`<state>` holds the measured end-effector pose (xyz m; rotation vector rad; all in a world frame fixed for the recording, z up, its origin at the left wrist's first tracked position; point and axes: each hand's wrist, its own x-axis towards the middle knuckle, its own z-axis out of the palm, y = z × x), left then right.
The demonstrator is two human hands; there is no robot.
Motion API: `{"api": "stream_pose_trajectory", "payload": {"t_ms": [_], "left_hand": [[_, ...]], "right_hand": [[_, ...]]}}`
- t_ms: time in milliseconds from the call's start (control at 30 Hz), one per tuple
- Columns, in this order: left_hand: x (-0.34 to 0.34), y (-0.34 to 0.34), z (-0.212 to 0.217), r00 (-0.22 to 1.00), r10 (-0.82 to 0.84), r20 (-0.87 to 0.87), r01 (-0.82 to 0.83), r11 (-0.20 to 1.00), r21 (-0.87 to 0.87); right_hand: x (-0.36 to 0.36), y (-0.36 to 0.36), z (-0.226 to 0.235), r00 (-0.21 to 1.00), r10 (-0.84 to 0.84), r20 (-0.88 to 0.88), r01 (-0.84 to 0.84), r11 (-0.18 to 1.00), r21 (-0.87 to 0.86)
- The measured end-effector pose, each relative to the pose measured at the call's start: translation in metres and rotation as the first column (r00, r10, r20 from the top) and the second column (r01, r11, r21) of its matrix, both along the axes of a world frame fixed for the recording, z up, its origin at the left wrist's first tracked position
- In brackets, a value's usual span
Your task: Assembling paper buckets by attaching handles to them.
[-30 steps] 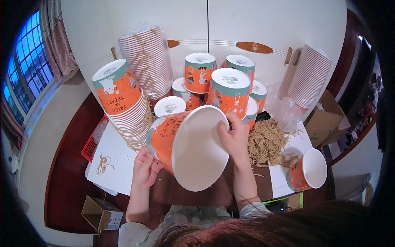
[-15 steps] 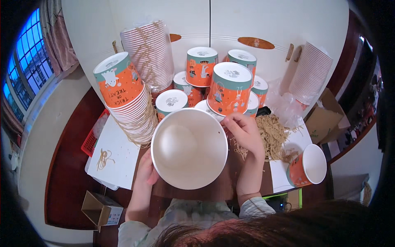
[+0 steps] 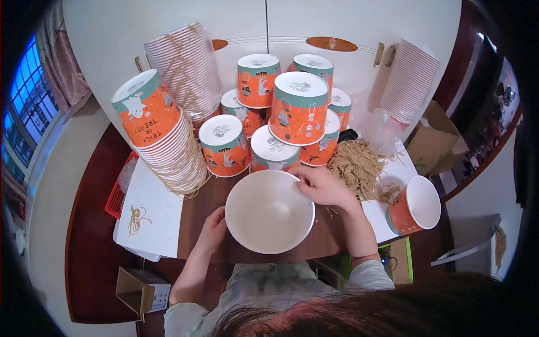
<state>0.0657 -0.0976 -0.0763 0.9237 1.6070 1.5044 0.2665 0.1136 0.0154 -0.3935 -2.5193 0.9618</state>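
Observation:
Between my two hands is a paper bucket (image 3: 269, 212), its wide white mouth facing up toward me. My left hand (image 3: 213, 229) is closed against the bucket's left side, and its fingertips are partly hidden behind the wall. At the upper right rim, my right hand (image 3: 321, 185) pinches the edge, thumb inside and fingers outside. Just beyond stand several orange and green buckets, turned bottom up; one bucket (image 3: 298, 112) rests on top of others. A heap of tan cord (image 3: 360, 167) lies beyond my right hand.
At left leans a tall nested stack (image 3: 168, 154) with cord loops hanging on it. Behind it is a wrapped stack (image 3: 188, 67); another stack (image 3: 411, 78) stands back right. One bucket (image 3: 422, 202) sits tilted at the right edge. Loose cord (image 3: 136, 220) lies on white board.
The bucket has moved down and away from my view and now looks smaller. Both hands have gone with it, still gripping. My view has shifted slightly.

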Motion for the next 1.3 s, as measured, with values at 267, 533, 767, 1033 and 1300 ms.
{"api": "stream_pose_trajectory", "payload": {"t_ms": [267,533,767,1033,1300], "left_hand": [[-0.003,0.023,0.011,0.960,-0.089,0.267,0.075,0.995,0.062],[-0.005,0.012,0.009,0.936,-0.221,0.272,0.176,0.968,0.181],[0.010,0.013,0.021,0.955,-0.281,0.100,0.255,0.943,0.214],[0.000,0.033,0.021,0.957,-0.289,-0.009,0.284,0.934,0.215],[0.001,0.074,0.090,0.832,-0.057,-0.552,0.269,0.912,0.311]], "right_hand": [[0.000,0.032,-0.044,0.999,-0.030,0.033,0.036,0.972,-0.230],[-0.004,0.094,-0.109,0.898,-0.294,0.328,0.158,0.911,0.381],[-0.012,0.107,-0.128,0.844,-0.341,0.414,0.047,0.816,0.576],[0.013,0.079,-0.061,0.985,-0.172,0.016,0.171,0.984,0.045],[0.005,0.007,0.045,0.958,-0.124,-0.257,0.152,0.984,0.092]]}}
